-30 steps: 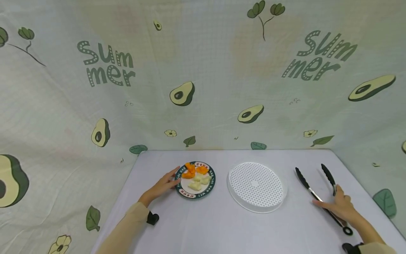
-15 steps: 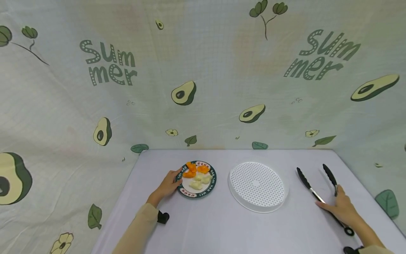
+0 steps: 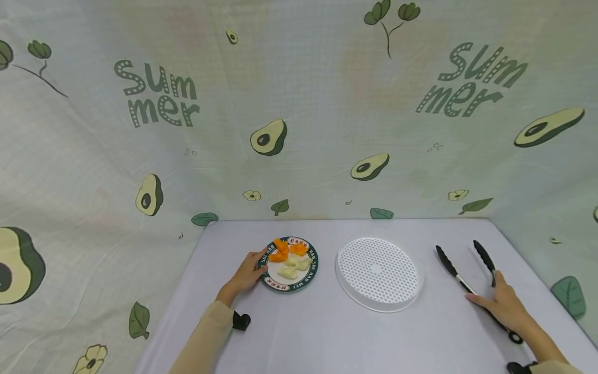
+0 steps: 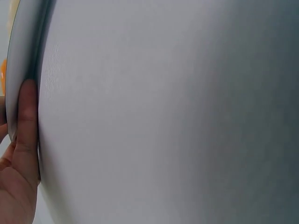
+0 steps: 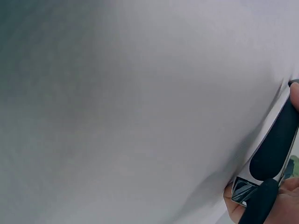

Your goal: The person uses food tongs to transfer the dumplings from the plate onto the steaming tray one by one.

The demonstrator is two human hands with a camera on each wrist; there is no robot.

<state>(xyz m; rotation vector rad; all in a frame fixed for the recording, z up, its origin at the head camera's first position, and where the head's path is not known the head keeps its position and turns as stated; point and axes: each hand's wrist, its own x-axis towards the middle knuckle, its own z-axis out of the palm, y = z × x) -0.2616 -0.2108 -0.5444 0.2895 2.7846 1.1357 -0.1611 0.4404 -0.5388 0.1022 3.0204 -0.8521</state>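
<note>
As the left hand (image 3: 245, 274) has been drawn inward, the plate (image 3: 314, 264) at nine o'clock from the strainer (image 3: 376, 270) is pinched by it, seemingly steadied; at three o'clock, tongs (image 3: 448, 263) are held spread by the right hand (image 3: 503, 305).

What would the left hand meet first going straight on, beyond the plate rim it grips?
The left hand would likely meet the orange pieces on the plate, though depth is unclear.

Plate (image 3: 273, 274) is wht w/ grn rim (image 3: 314, 264) (part red-lettered), tongs (image 3: 447, 262) blk & silver.
</note>
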